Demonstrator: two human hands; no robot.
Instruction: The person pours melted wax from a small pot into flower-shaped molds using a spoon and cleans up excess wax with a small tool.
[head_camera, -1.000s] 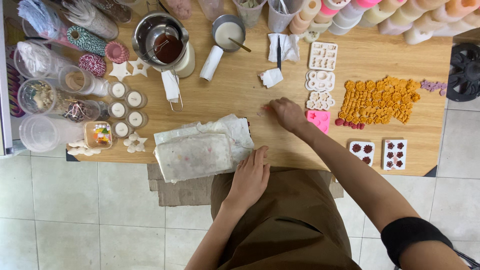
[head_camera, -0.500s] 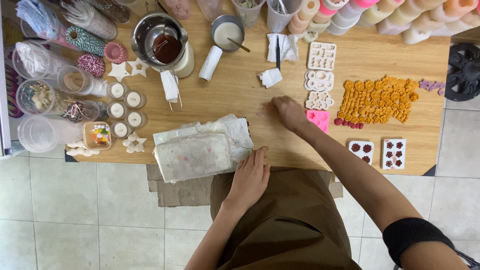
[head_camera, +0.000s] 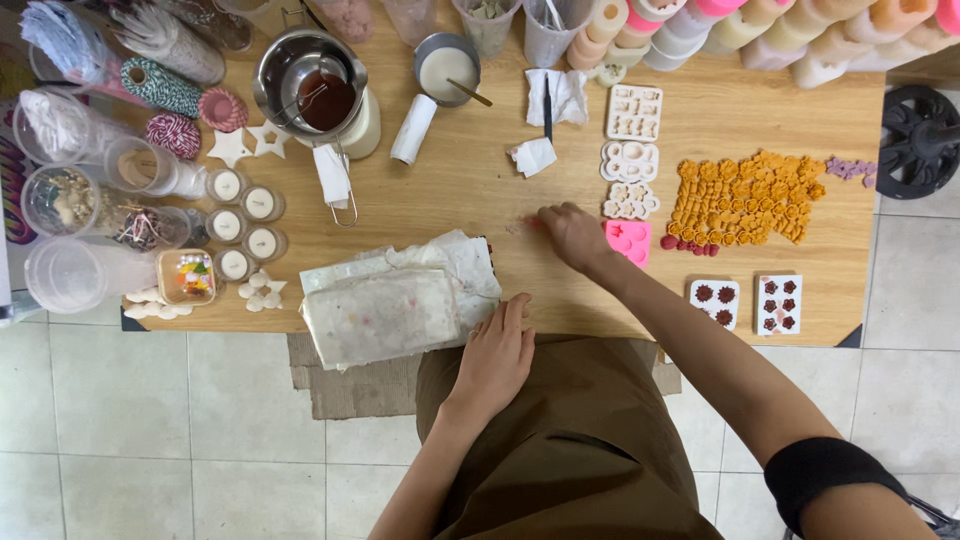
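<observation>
Fingertips of my right hand (head_camera: 572, 232) press flat on the worktop (head_camera: 450, 195), pinching nothing, beside a small pink speck (head_camera: 527, 224) at its nine o'clock. My left hand (head_camera: 496, 352) rests open at the worktop edge, touching the paper-wrapped slab (head_camera: 392, 305). A pink silicone mould (head_camera: 630, 240) sits at three o'clock. I judge I'm clearing stray wax; next needs a fine pinch.
</observation>
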